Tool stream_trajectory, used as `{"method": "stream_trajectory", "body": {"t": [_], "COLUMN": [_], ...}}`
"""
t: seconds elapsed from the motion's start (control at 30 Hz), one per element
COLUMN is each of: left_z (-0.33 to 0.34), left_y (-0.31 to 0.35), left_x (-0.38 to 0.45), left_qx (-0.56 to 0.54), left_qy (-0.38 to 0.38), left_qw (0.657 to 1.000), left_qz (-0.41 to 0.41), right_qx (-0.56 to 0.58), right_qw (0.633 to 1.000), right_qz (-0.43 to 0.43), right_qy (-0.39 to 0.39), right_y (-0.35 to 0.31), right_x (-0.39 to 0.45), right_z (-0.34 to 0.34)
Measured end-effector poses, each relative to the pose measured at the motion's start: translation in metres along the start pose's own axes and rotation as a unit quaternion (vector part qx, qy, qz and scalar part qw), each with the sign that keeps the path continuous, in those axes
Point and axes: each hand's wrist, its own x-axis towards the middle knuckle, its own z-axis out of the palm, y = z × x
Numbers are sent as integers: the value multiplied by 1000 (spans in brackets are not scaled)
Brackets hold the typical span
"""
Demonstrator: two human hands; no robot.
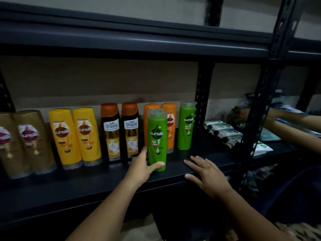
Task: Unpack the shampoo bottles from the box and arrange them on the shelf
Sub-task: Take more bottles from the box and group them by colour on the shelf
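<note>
My left hand (141, 166) grips the base of a green Sunsilk bottle (157, 136), which stands upright near the front of the black shelf (97, 181). My right hand (206, 173) lies flat and empty on the shelf's front edge, to the right of that bottle. A second green bottle (186, 126) stands further back at the right end of the row. Behind the held bottle are two orange bottles (171, 119). To the left stand two black Shayla bottles (111, 133), two yellow bottles (74, 136) and two gold bottles (26, 143). The box is not clearly in view.
A black perforated upright (202, 94) stands behind the second green bottle, and another upright (260, 94) is nearer at the right. Past them lie sachet packs (224, 131), where another person's arms (295, 129) reach in. An upper shelf (139, 39) hangs overhead.
</note>
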Motion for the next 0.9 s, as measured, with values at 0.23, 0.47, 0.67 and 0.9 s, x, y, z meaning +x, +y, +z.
{"method": "stream_trajectory", "body": {"t": [0.23, 0.47, 0.67, 0.9], "left_z": [38, 40, -24, -23], "left_y": [14, 22, 4, -2], "left_x": [20, 20, 2, -7], "left_qx": [6, 10, 225, 269], "left_qy": [-5, -68, -228, -197], "left_qw": [1000, 998, 947, 939], "left_qz": [3, -3, 35, 79], "right_qx": [13, 54, 293, 401], "right_qw": [1000, 998, 934, 884], "right_qz": [26, 33, 177, 148], "right_qy": [5, 0, 103, 191], "right_y": [22, 19, -26, -96], "right_x": [-6, -5, 18, 45], "right_z": [0, -2, -24, -27]}}
